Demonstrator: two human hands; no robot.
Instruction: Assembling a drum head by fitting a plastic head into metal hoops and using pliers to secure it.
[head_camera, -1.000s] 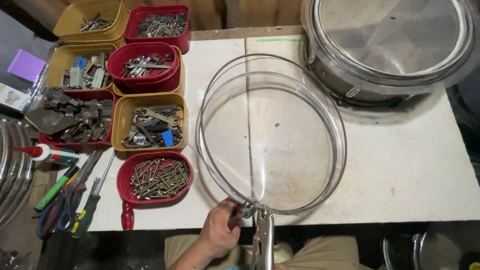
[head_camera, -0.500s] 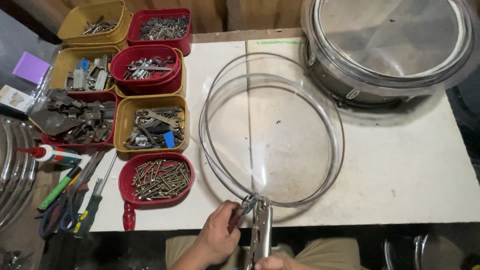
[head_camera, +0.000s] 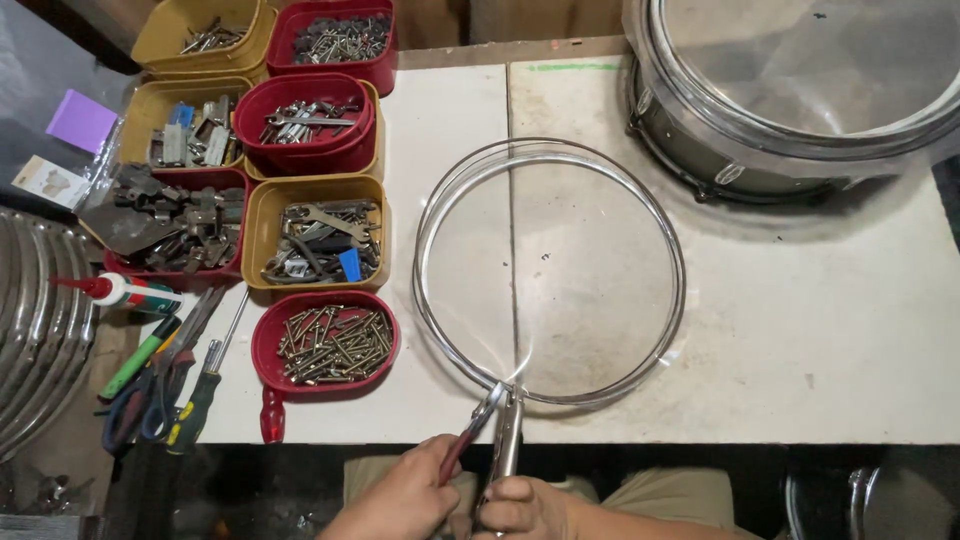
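Chrome hoop lies flat on the white counter, its near edge pinched by pliers that the left hand and right hand grip closed.

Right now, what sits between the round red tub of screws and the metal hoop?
Head view: only bare white tabletop between the round red tub of screws and the thin metal hoop.

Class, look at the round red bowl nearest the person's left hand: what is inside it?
The red bowl holds a loose heap of long metal screws. They cover most of the bottom, so anything beneath them cannot be seen.
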